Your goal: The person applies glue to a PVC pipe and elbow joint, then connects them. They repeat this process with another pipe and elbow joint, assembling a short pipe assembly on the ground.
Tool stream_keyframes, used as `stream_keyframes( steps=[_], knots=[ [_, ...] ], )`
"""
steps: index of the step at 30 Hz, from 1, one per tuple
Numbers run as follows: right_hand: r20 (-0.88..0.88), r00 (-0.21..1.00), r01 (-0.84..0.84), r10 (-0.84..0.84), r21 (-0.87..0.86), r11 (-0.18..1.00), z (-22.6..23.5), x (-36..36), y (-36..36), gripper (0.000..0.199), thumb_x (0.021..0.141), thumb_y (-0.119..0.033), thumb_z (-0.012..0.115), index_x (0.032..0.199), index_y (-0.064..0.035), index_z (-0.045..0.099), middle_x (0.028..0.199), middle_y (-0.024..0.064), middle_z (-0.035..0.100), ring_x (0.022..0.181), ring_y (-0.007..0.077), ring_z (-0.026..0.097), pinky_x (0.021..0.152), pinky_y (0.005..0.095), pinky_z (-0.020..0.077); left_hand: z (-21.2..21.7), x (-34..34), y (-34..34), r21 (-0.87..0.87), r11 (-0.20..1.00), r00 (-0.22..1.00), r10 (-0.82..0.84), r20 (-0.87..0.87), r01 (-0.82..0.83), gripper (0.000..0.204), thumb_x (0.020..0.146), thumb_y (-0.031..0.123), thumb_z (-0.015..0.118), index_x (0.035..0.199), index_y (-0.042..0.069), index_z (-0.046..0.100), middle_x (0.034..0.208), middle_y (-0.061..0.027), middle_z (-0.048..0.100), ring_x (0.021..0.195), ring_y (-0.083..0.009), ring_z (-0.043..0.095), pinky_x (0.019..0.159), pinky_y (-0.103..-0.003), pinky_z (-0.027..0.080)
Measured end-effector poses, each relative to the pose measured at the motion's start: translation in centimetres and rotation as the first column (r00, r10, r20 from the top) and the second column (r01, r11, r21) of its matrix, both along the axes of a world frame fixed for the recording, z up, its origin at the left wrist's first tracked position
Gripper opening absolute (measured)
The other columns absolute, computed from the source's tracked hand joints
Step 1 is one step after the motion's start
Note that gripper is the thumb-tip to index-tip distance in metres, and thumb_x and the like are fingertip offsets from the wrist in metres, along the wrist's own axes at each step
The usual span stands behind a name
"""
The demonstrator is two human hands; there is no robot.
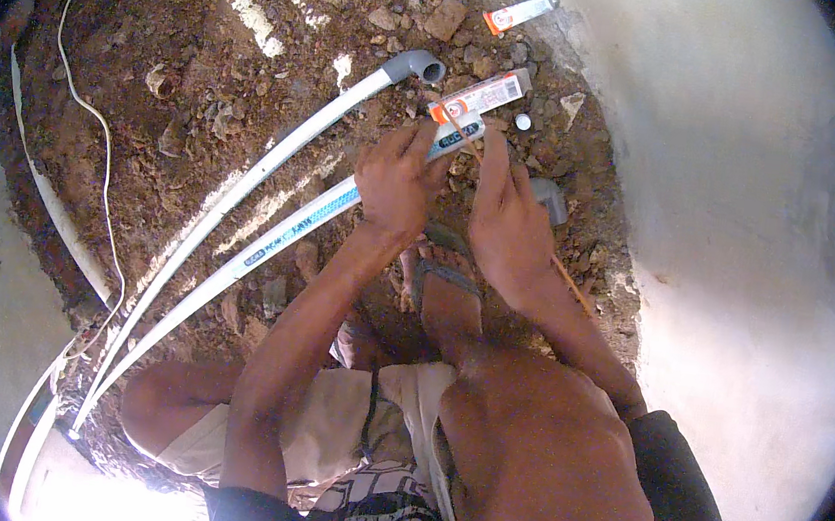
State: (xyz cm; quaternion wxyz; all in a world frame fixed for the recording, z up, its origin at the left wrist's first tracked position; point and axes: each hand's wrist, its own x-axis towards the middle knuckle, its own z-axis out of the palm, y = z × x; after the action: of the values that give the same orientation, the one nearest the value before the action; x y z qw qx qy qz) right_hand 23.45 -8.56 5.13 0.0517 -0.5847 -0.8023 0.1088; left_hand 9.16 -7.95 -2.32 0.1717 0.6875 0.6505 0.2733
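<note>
2 hands (392, 180) @ pipe (309, 214), box (484, 96), elbow (551, 199) nr

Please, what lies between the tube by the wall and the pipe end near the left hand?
In the head view, an orange-and-white box lies between the tube and the pipe end, with stony soil between tube and box.

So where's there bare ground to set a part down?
Likely best: the stony dirt between the thin white cable and the upper white pipe. The strip between both pipes is tighter. Crowded: around the left hand and right hand, with the orange-and-white box, small white cap and right-hand grey elbow.
</note>
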Motion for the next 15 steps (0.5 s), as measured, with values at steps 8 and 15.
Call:
stream_keyframes(
  steps=[8,15],
  knots=[
    [-0.173,0.960,0.218,-0.220,-0.029,0.976,0.6,1.6,2.3,0.054,0.092,-0.004,0.054,0.140,0.0013,0.033,0.114,0.0324,0.060,0.094,0.0504,0.062,0.082,0.0534,0.0515,1.4,-1.3,1.8,-0.235,0.965,0.993,-0.109,0.047,0.117,0.042,0.092,0.037,0.063,0.118,0.005,0.056,0.104,-0.0188,0.067,0.090,-0.0388,0.067,0.076,-0.051,0.052],
    [-0.266,0.955,0.131,-0.131,-0.018,0.991,-1.1,0.9,-0.9,0.053,0.091,-0.001,0.053,0.140,0.0018,0.034,0.113,0.0310,0.059,0.097,0.0483,0.061,0.079,0.0522,0.0521,2.9,-3.1,3.7,-0.320,0.907,0.960,-0.237,0.151,0.274,0.048,0.097,0.047,0.052,0.116,0.004,0.057,0.090,-0.0242,0.069,0.085,-0.0435,0.067,0.073,-0.053,0.052]
  ],
)
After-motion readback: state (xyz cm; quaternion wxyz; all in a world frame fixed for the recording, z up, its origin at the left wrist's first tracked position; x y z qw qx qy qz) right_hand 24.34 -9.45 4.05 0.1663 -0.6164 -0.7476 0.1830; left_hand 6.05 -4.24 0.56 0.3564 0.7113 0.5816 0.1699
